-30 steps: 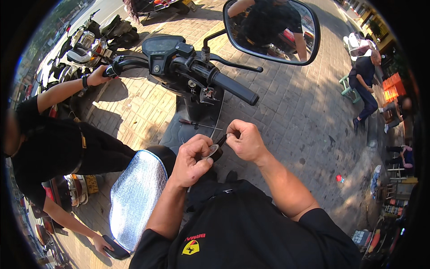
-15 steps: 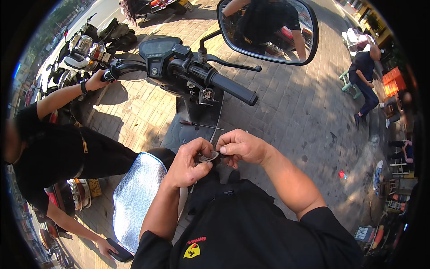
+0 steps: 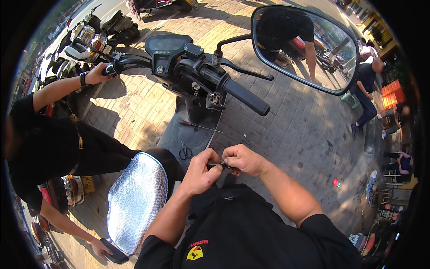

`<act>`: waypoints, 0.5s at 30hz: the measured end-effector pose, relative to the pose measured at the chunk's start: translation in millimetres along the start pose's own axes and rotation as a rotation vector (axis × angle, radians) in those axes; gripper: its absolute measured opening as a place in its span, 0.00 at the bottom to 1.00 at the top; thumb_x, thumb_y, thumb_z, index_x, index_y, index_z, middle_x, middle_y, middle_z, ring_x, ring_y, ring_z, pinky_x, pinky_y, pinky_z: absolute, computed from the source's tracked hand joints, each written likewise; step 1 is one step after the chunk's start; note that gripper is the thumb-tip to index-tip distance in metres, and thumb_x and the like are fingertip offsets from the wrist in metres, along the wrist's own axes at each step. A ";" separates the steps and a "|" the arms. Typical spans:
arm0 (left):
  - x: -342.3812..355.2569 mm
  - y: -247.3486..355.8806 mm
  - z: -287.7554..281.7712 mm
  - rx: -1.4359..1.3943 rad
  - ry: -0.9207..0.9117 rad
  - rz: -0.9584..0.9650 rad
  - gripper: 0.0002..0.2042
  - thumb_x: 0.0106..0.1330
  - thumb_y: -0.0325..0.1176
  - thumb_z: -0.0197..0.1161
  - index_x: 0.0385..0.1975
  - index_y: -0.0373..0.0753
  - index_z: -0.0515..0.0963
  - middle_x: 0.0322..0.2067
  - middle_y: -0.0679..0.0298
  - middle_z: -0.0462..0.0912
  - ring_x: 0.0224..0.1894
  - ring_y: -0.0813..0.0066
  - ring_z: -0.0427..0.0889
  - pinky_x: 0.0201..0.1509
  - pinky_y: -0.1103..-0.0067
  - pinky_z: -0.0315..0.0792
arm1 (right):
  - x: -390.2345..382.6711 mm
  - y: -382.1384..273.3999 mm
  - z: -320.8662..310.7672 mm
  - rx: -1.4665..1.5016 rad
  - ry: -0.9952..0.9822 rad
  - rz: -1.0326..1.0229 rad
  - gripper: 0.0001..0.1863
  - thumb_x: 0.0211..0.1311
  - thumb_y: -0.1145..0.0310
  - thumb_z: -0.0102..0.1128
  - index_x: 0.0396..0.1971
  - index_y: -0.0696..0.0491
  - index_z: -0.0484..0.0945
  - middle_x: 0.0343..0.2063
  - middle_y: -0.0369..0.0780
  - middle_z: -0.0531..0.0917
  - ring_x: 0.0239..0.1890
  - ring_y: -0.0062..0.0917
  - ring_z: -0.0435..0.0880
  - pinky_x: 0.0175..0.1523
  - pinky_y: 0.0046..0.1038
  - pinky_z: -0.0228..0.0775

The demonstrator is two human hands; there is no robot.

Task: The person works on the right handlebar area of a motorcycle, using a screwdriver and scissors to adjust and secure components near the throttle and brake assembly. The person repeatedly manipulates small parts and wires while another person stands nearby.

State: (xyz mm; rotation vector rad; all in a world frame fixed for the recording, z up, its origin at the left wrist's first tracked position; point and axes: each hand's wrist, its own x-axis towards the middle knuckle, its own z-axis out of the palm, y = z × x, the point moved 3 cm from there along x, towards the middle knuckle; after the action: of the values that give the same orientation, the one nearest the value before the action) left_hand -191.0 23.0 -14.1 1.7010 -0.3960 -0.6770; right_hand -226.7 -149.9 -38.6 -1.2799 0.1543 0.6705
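Both of my hands meet in front of my body, above the near edge of the scooter's footboard (image 3: pixel 169 140). My left hand (image 3: pixel 199 175) is closed, thumb and fingers around a small, thin, ring-shaped piece (image 3: pixel 217 165) whose kind I cannot make out. The right hand (image 3: pixel 247 160) pinches at the same piece, and its fingertips are partly hidden. Black-handled scissors (image 3: pixel 185 150) and a screwdriver (image 3: pixel 197 126) with a dark reddish handle lie on the footboard. Beyond them, below the right handlebar grip (image 3: pixel 247 97), a small switch unit (image 3: pixel 216 100) hangs with its inside exposed.
At left, another person's hand (image 3: pixel 97 74) holds the left handlebar grip; their other hand (image 3: pixel 99 249) is at a flat dark object beside the silver-covered seat (image 3: pixel 134 204). A mirror (image 3: pixel 309 49) juts out at upper right. Parked scooters (image 3: pixel 89 45) stand at far left; a person (image 3: pixel 366 92) sits at right.
The ring-shaped piece has turned and shows less of its opening. My hands stay together. With the view shifted, the scissors now show clear of my left hand.
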 end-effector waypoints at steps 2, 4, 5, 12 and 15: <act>0.7 -7.1 0.8 -0.005 0.010 0.033 0.08 0.53 0.28 0.63 0.27 0.31 0.72 0.25 0.59 0.75 0.29 0.71 0.73 0.34 0.74 0.68 | 4.9 11.3 -1.1 0.042 0.023 0.024 0.06 0.67 0.69 0.56 0.30 0.54 0.77 0.19 0.33 0.78 0.19 0.16 0.76 0.25 0.19 0.69; 3.0 -12.9 0.0 0.012 0.026 0.092 0.08 0.52 0.28 0.63 0.26 0.31 0.72 0.25 0.58 0.75 0.29 0.69 0.74 0.34 0.74 0.68 | 10.4 23.3 -2.8 0.126 0.023 0.036 0.06 0.67 0.71 0.55 0.30 0.54 0.77 0.19 0.33 0.77 0.19 0.15 0.75 0.24 0.19 0.66; 4.1 -15.9 -0.9 0.006 0.055 0.105 0.08 0.52 0.28 0.63 0.25 0.31 0.72 0.25 0.57 0.74 0.28 0.68 0.74 0.34 0.73 0.69 | 13.9 27.6 -3.1 0.181 -0.006 0.013 0.06 0.66 0.71 0.55 0.30 0.55 0.78 0.19 0.33 0.77 0.19 0.15 0.75 0.24 0.19 0.65; 9.0 -44.4 -5.2 -0.079 0.188 0.221 0.07 0.49 0.25 0.62 0.22 0.32 0.69 0.24 0.60 0.72 0.28 0.71 0.71 0.33 0.75 0.66 | 31.4 16.6 15.4 0.351 -0.010 0.000 0.06 0.67 0.71 0.56 0.29 0.55 0.76 0.17 0.33 0.74 0.18 0.16 0.72 0.23 0.21 0.63; 16.1 -86.9 -25.4 0.090 0.398 0.169 0.07 0.48 0.24 0.62 0.18 0.32 0.69 0.22 0.59 0.71 0.27 0.69 0.72 0.32 0.74 0.67 | 20.4 -6.3 22.2 0.588 -0.153 -0.197 0.08 0.67 0.70 0.57 0.29 0.56 0.74 0.16 0.35 0.72 0.18 0.19 0.70 0.23 0.23 0.61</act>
State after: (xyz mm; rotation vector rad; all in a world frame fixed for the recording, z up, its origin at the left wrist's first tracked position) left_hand -170.9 53.8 -98.5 1.8132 -0.2860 -0.1905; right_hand -212.5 -122.7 -36.0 -0.6655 0.0882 0.4991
